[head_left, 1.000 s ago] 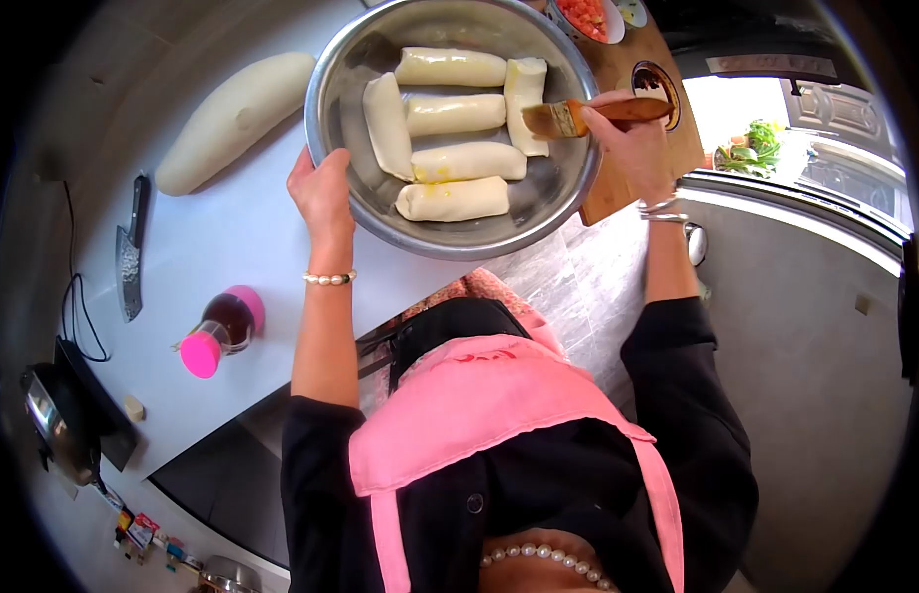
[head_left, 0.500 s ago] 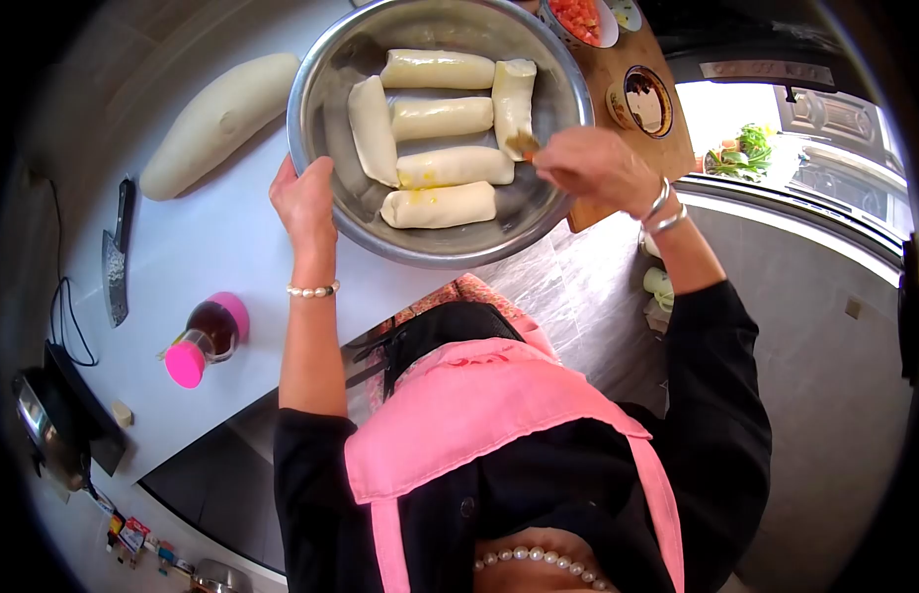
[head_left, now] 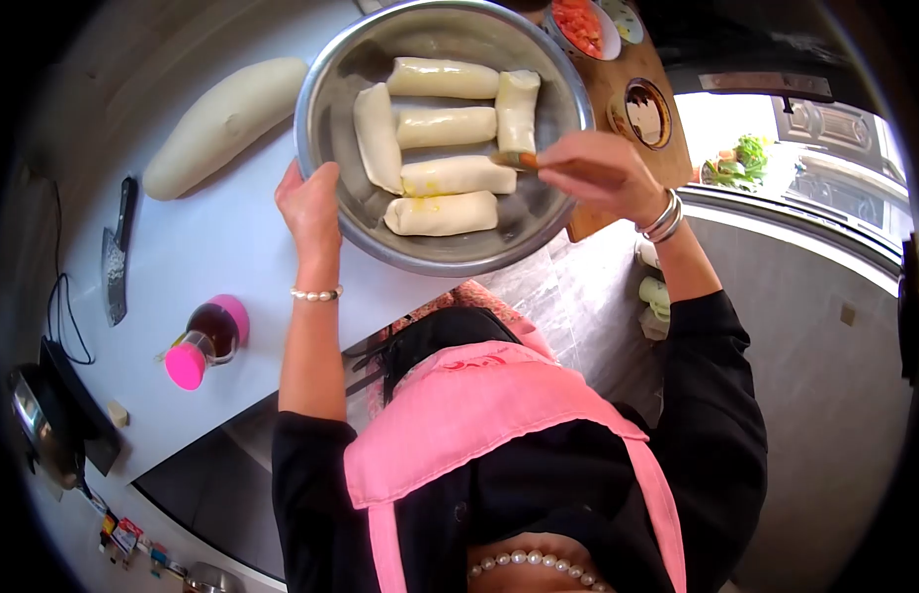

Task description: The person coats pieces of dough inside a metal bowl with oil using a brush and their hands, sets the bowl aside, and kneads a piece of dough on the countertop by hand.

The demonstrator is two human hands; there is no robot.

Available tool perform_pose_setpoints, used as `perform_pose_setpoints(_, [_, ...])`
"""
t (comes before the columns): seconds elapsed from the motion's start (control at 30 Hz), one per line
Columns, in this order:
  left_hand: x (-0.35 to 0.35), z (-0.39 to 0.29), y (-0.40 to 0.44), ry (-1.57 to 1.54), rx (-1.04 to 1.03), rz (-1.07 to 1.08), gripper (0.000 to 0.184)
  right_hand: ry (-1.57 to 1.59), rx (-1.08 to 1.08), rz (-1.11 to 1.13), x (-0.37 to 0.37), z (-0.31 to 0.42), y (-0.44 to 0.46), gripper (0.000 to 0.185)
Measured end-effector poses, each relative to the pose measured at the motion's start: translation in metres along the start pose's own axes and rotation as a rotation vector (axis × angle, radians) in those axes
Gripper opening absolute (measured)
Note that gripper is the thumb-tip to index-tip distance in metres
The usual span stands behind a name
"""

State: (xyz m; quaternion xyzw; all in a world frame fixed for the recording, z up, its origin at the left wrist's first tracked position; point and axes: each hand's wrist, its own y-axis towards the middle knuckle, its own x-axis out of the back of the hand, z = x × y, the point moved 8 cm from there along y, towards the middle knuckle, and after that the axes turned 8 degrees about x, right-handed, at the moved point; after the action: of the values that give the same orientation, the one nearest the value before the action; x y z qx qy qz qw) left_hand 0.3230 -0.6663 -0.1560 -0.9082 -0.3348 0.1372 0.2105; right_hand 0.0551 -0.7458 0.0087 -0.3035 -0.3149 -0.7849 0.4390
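My left hand [head_left: 309, 212] grips the left rim of a steel basin [head_left: 380, 252], thumb over the edge. Several pale dough rolls [head_left: 446, 127] lie inside, shiny on top, two of them upright along the sides. Yellow oil shows on the lower rolls. In my right hand [head_left: 606, 176] is a small brush [head_left: 519, 159], pinched between the fingers. Its tip is at the right end of a horizontal dough roll [head_left: 464, 175], just below the upright roll [head_left: 517, 111] on the right; whether it touches is hard to tell.
On the white counter lie a long dough log [head_left: 222, 127] and a cleaver [head_left: 116, 257], near a pink-capped bottle [head_left: 210, 341]. A wooden board [head_left: 667, 158] at the right bears a bowl of chopped red pieces [head_left: 581, 28] and a bowl of dark sauce [head_left: 645, 112].
The brush has moved left and slightly down, from the upright right-hand roll to the end of the horizontal one. The basin has shifted slightly right and down in view.
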Motion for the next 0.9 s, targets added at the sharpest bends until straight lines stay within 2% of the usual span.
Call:
perform_pose_setpoints(0.1, [0.000, -0.002, -0.002, -0.031, -0.036, -0.022, 0.013, 0.475, -0.217, -0.084, -0.015, -0.013, 0.045, 0.012])
perform_pose_setpoints(0.13, [0.002, -0.002, -0.002, -0.004, -0.022, -0.040, 0.013, 0.523, -0.111, -0.086, -0.025, -0.006, 0.067, 0.012])
perform_pose_setpoints(0.2, [0.001, -0.002, -0.002, 0.043, 0.018, -0.054, 0.012, 0.626, -0.164, 0.065, -0.063, -0.011, 0.089, 0.012])
perform_pose_setpoints(0.27, [0.001, -0.001, -0.002, 0.045, 0.041, -0.060, 0.011, 0.528, -0.093, 0.280, -0.094, -0.023, 0.104, 0.013])
perform_pose_setpoints(0.33, [0.000, -0.005, -0.005, 0.048, 0.030, -0.051, 0.010, 0.402, -0.048, 0.127, -0.091, -0.078, 0.124, 0.014])
perform_pose_setpoints(0.4, [0.001, -0.002, -0.006, 0.057, 0.033, -0.047, 0.009, 0.306, -0.137, -0.012, -0.060, -0.105, 0.149, 0.016])
perform_pose_setpoints(0.43, [0.001, -0.004, -0.005, 0.059, 0.028, -0.044, 0.008, 0.439, -0.263, -0.057, -0.057, -0.108, 0.152, 0.012])
perform_pose_setpoints(0.53, [-0.002, -0.008, -0.008, 0.001, 0.031, -0.051, 0.007, 0.597, -0.149, 0.152, -0.086, -0.065, 0.134, 0.018])
perform_pose_setpoints(0.57, [-0.002, -0.010, -0.008, 0.009, 0.026, -0.052, 0.007, 0.498, -0.089, 0.302, -0.105, -0.052, 0.124, 0.019])
perform_pose_setpoints(0.67, [0.000, -0.006, -0.008, 0.076, 0.032, -0.043, 0.007, 0.426, -0.154, 0.054, -0.100, -0.087, 0.143, 0.018])
perform_pose_setpoints(0.7, [0.000, -0.007, -0.005, 0.099, 0.033, -0.051, 0.007, 0.277, -0.068, 0.010, -0.087, -0.110, 0.165, 0.019])
perform_pose_setpoints(0.73, [0.002, -0.007, -0.006, 0.129, 0.040, -0.053, 0.007, 0.118, -0.052, -0.043, -0.079, -0.130, 0.175, 0.010])
perform_pose_setpoints(0.8, [0.002, -0.007, -0.008, 0.087, 0.026, -0.055, 0.008, 0.264, -0.099, -0.099, -0.071, -0.109, 0.165, 0.009])
perform_pose_setpoints(0.87, [-0.001, -0.010, -0.007, 0.061, 0.003, -0.058, 0.009, 0.517, -0.037, -0.016, -0.087, -0.072, 0.133, 0.012])
perform_pose_setpoints(0.9, [-0.002, -0.011, -0.006, 0.070, -0.010, -0.064, 0.009, 0.416, -0.081, 0.264, -0.100, -0.048, 0.119, 0.012])
